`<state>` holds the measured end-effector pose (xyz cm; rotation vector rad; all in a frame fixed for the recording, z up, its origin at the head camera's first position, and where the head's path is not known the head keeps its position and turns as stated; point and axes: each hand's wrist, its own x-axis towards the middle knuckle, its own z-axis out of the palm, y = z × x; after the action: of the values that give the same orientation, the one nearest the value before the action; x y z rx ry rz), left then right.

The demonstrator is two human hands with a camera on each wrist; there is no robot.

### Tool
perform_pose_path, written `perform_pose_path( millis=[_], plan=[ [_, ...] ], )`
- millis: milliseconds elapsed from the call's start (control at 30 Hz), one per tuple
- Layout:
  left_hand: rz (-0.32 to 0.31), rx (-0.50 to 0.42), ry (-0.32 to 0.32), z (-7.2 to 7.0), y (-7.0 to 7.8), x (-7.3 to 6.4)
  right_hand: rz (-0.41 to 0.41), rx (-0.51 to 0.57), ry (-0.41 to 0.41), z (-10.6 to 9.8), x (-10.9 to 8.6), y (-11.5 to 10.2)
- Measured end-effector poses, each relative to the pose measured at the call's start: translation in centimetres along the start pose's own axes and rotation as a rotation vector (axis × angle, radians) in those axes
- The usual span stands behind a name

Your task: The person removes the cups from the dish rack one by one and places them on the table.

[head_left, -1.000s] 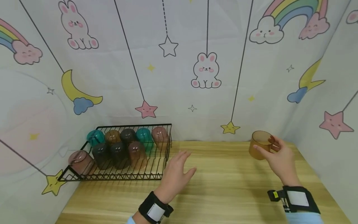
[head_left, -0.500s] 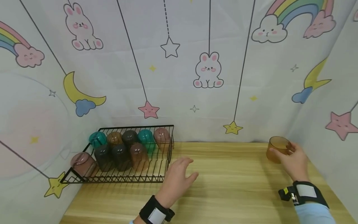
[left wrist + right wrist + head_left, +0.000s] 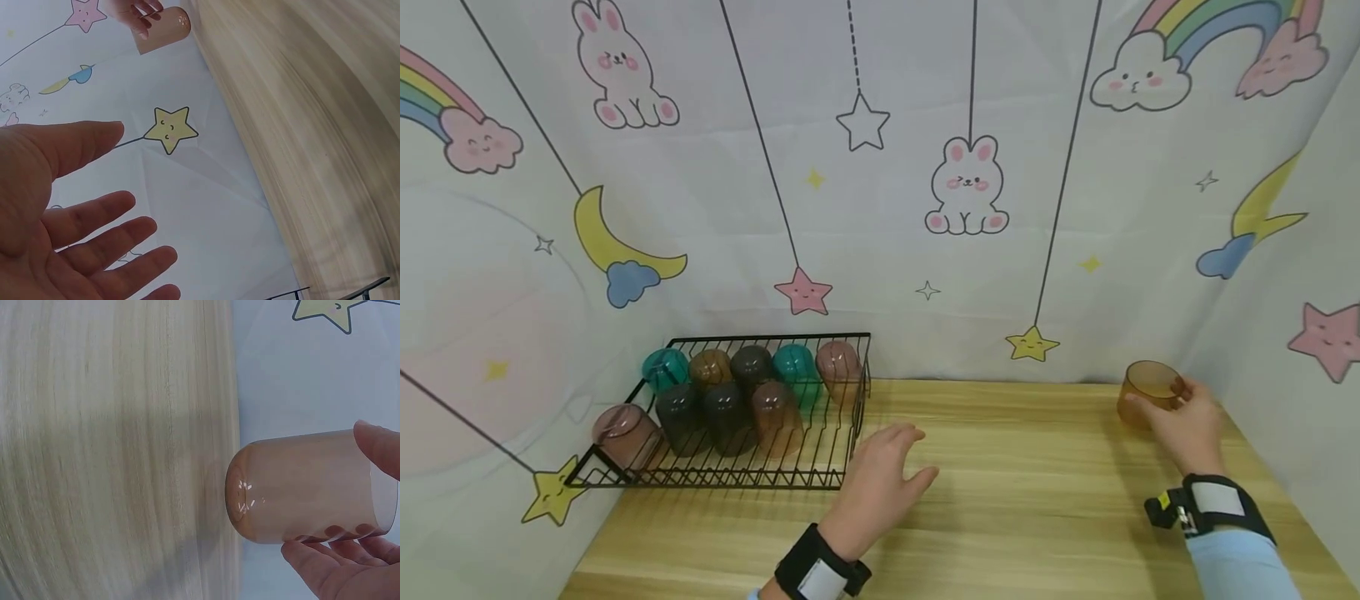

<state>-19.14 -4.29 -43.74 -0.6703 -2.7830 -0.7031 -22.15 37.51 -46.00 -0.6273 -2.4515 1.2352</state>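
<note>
An amber see-through cup [image 3: 1138, 402] is upright at the back right of the wooden table, mouth facing up. My right hand [image 3: 1189, 429] grips it near the rim, thumb on one side and fingers on the other. In the right wrist view, the rounded base of the cup [image 3: 294, 490] is close to the tabletop. My left hand [image 3: 883, 475] holds nothing; its fingers are spread and relaxed beside the front right corner of the black wire rack [image 3: 737, 479].
The rack at the left holds several upside-down cups, among them a teal cup [image 3: 797, 371], a dark grey cup [image 3: 727, 421] and a pink cup [image 3: 625, 433]. A patterned cloth [image 3: 880, 217] rises behind the table [image 3: 1000, 467] and along both sides.
My right hand has carried the amber cup to the right, mostly in the first half second, then slightly lower. My left hand has stayed beside the rack. The head view has shifted slightly.
</note>
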Motion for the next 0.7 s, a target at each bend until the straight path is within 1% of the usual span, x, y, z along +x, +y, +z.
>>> perform_pose_path(
  millis=[400, 567, 700],
  plan=[
    [-0.003, 0.006, -0.025, 0.0, -0.1, 0.1, 0.041, 0.01, -0.009, 0.3, 0.4, 0.5],
    [-0.015, -0.009, -0.049, -0.1, 0.0, 0.2, 0.042, 0.015, -0.005, 0.4, 0.6, 0.8],
    [-0.008, -0.014, -0.057, -0.2, 0.1, 0.2, 0.03, 0.023, 0.004, 0.6, 0.8, 1.1]
  ],
)
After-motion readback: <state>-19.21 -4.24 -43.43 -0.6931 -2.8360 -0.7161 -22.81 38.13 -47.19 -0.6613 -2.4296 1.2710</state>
